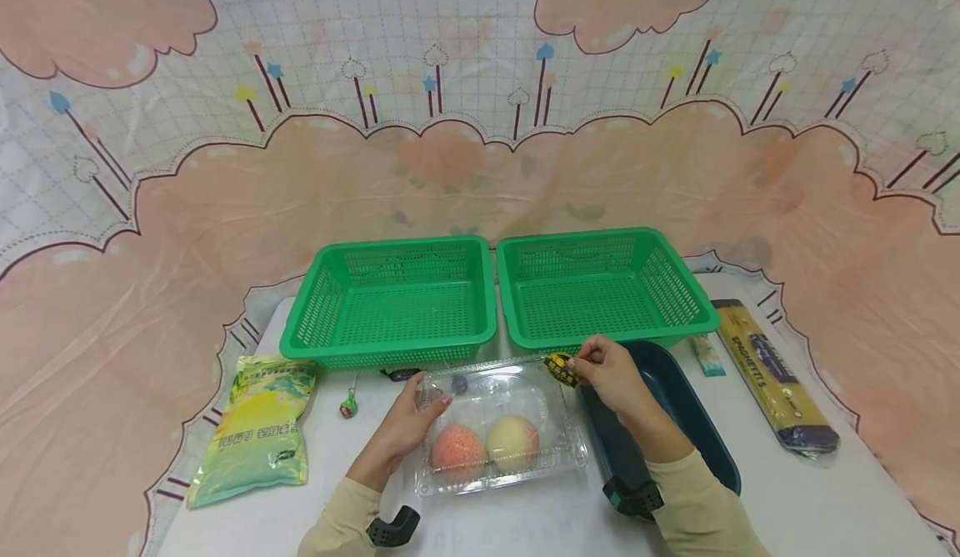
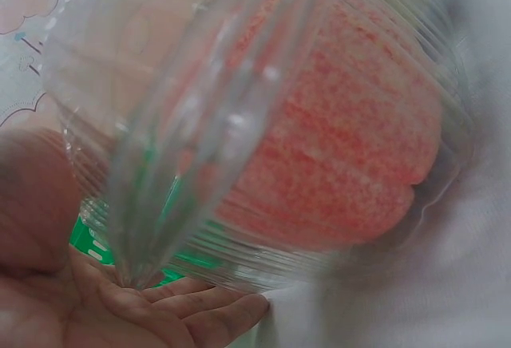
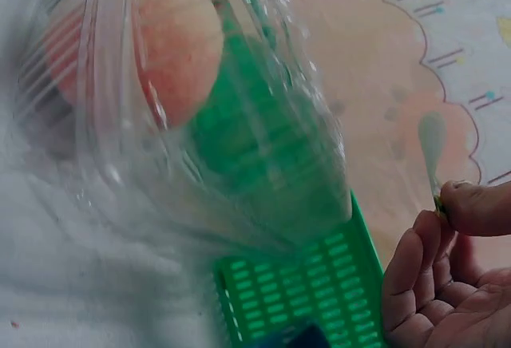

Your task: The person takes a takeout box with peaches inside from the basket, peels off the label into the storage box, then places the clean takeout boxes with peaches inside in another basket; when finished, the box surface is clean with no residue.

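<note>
A clear plastic clamshell box (image 1: pixel 491 478) lies on the table with a red-speckled peach (image 1: pixel 457 452) and a pale yellow, peach-shaped fruit (image 1: pixel 513 443) inside. My left hand (image 1: pixel 402 425) holds the box at its left side, thumb over the lid and fingers along the edge; the left wrist view shows the fingers (image 2: pixel 215 316) against the ribbed wall. Above the box's far right corner, my right hand (image 1: pixel 617 378) pinches a small yellow-and-black wrapped candy (image 1: pixel 560 368) between thumb and fingertips. In the right wrist view the candy's wrapper (image 3: pixel 432 144) sticks up from the pinch.
Two green baskets (image 1: pixel 390 353) (image 1: pixel 607 342) stand behind the box. A dark blue tray (image 1: pixel 701 424) sits under my right forearm. Left are a yellow-green bag (image 1: pixel 255 432), a lollipop (image 1: pixel 348 404) and a dark wrapped piece (image 1: pixel 401 374). Right lie a spaghetti pack (image 1: pixel 776 378) and a small packet (image 1: pixel 707 355).
</note>
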`<state>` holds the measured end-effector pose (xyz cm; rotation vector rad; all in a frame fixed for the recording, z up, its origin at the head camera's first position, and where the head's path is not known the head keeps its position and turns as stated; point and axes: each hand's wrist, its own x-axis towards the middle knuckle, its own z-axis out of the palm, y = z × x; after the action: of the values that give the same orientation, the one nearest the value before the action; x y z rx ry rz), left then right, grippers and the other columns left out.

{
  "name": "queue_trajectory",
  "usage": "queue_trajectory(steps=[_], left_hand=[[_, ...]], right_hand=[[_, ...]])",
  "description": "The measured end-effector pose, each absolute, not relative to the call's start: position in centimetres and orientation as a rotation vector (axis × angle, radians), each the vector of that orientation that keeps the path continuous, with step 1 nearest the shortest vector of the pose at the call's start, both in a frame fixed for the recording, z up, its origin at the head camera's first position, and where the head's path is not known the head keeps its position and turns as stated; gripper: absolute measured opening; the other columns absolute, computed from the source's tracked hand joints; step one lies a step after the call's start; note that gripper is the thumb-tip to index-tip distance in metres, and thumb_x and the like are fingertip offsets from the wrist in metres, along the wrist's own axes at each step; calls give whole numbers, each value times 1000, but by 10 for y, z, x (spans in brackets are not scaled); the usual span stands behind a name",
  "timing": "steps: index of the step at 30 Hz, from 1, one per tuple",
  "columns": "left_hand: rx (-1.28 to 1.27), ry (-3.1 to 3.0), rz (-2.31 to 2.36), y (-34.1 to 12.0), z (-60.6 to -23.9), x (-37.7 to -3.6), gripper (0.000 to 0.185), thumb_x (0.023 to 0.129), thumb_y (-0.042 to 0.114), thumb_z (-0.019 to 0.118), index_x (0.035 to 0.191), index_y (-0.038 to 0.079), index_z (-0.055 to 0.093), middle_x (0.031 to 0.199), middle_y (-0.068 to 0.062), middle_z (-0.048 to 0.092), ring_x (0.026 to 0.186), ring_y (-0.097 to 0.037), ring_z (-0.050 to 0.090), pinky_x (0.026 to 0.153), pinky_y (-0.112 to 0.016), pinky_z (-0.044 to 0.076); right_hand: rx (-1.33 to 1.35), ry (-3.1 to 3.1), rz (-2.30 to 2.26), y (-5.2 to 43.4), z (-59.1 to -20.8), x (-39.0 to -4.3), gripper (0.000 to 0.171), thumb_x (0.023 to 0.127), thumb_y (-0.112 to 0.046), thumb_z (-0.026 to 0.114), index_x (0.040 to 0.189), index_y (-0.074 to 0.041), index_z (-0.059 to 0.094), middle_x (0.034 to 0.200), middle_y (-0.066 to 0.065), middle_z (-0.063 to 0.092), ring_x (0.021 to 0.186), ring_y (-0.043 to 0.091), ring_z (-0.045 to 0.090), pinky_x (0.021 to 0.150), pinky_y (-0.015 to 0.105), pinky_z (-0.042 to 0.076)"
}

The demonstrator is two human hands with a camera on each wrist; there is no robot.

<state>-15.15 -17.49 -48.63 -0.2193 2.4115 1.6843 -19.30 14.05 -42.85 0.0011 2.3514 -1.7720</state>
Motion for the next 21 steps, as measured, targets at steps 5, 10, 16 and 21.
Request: queue_trajectory(steps=[5,10,16,21], left_hand=[[-215,2410,1685,-174,-486,-151,74,105,25,63,161,-5,24,162,-39,28,152,-60,19,120,-76,19],[-216,2408,1687,-175,-487,-151,76,105,25,64,161,-5,24,163,-40,26,152,-60,19,120,-76,19],[-210,2409,1693,-177,-487,-151,77,104,25,65,161,-6,23,162,-41,25,153,-59,19,121,-74,19],[-213,2406,1694,-176,-487,-151,76,105,25,64,161,-6,23,163,-40,25,153,-59,18,121,-75,19]], right_hand=[[-29,2427,-1691,149,-429,-194,17,104,-2,60,116,9,64,101,13,69,86,13,63,82,39,58],[-42,2479,-1602,159,-430,-194,15,103,-3,61,110,8,69,105,17,72,85,15,63,80,39,58],[-31,2519,-1536,169,-432,-195,14,102,-4,62,107,8,69,105,19,73,87,18,64,79,41,58],[5,2562,-1482,176,-433,-198,14,102,-6,64,104,7,68,101,18,72,84,18,64,76,39,58]])
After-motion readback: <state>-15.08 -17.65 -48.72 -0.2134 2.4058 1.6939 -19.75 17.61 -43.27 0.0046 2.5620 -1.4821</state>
